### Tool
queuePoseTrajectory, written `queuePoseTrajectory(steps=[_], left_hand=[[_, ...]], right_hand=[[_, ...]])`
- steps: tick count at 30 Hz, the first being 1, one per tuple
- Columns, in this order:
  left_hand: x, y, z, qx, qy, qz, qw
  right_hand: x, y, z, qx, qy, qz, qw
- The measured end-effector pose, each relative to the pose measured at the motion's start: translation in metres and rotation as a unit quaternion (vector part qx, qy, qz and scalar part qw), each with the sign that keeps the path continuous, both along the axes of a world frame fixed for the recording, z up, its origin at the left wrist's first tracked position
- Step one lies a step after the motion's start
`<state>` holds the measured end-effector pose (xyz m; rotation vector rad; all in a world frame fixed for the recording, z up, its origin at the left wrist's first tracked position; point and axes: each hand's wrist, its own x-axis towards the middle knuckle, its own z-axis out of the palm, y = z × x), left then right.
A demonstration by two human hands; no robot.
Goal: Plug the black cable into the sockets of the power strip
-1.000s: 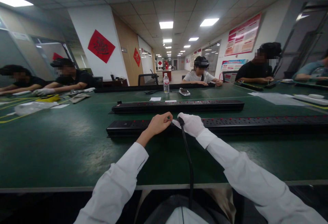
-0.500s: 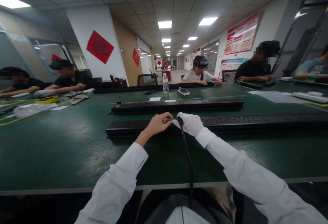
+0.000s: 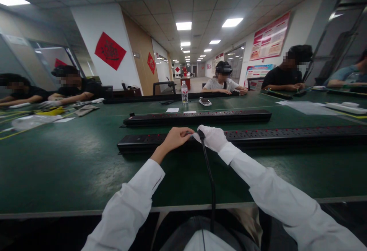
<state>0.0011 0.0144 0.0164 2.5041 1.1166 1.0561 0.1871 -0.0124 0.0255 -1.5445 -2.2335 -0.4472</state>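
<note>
My right hand [image 3: 212,138], in a white glove, is closed on the thick end of a black cable [image 3: 211,182]. The cable hangs from it over the front of the table toward my lap. My bare left hand [image 3: 178,137] pinches something thin and small right beside the cable's end; its kind is too small to tell. A speck of blue shows between the two hands. Both hands are over a long black power strip [image 3: 272,136] with a row of red dots, hiding part of it. Behind it lies a second black power strip [image 3: 200,118].
Further back on the green table [image 3: 80,163] stand a water bottle [image 3: 184,92] and a phone [image 3: 205,101]. White paper slips [image 3: 172,110] lie before them. Plastic sheeting [image 3: 308,108] is at right, a clear bag [image 3: 31,123] at left. Several people sit around the far edge.
My left fingers have shifted slightly at the small thing, bending less high than before. The right hand keeps its hold on the cable. The view has moved very slightly.
</note>
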Motion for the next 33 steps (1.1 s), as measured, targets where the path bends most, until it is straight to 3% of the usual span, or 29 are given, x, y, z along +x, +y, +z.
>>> queuePoseTrajectory(steps=[21,33], left_hand=[[0.0027,-0.0001,-0.0027,-0.015,-0.026,-0.004,1.000],[0.0033,-0.0029,0.0005,-0.047,-0.070,-0.033,0.996]], right_hand=[[0.0005,0.0038,-0.0051,0.030,0.017,0.014,0.999],[-0.0017,0.0041,-0.0036,0.003,0.011,0.000,1.000]])
